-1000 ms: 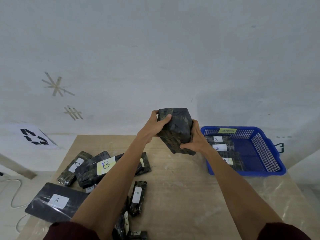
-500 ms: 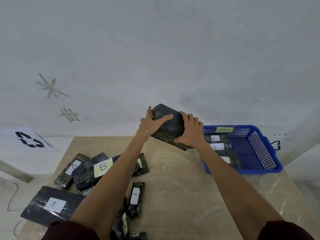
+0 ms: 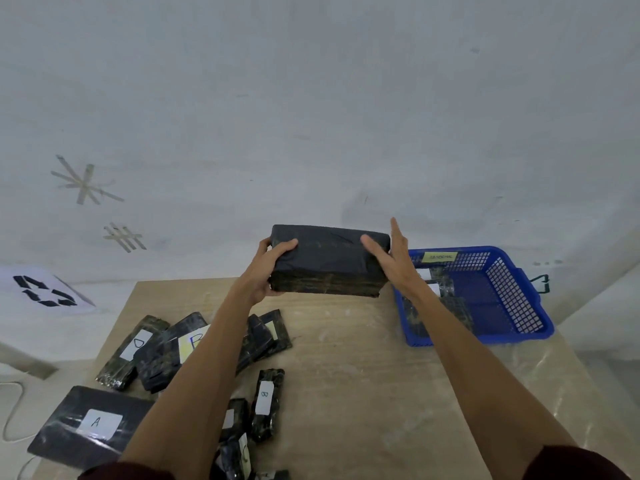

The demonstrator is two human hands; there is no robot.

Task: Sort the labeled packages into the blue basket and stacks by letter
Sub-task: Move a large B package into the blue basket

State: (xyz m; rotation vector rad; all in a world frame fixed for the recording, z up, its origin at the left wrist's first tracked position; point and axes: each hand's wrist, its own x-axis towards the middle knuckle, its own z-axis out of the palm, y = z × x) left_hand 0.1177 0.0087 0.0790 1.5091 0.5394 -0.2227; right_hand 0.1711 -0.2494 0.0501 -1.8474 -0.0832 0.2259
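Note:
A thick black wrapped package (image 3: pixel 329 258) is held level above the far edge of the table, no label showing on it. My left hand (image 3: pixel 268 268) grips its left end, thumb on top. My right hand (image 3: pixel 391 261) touches its right end with straight fingers. The blue basket (image 3: pixel 512 299) stands at the far right and holds several black packages with white labels. On the left lie labeled packages: one marked D (image 3: pixel 133 346), one marked B (image 3: pixel 173 351), a flat one marked A (image 3: pixel 88 424), and a small one marked B (image 3: pixel 268 403).
More black packages (image 3: pixel 266 336) lie under my left forearm and at the near edge (image 3: pixel 235 452). The wooden table (image 3: pixel 363 375) meets a white wall at the back. A white cable (image 3: pixel 10 410) runs on the floor at the left.
The package has been turned from upright and tilted to lying level and lengthwise. My right hand's fingers have straightened off it and now only touch its right end.

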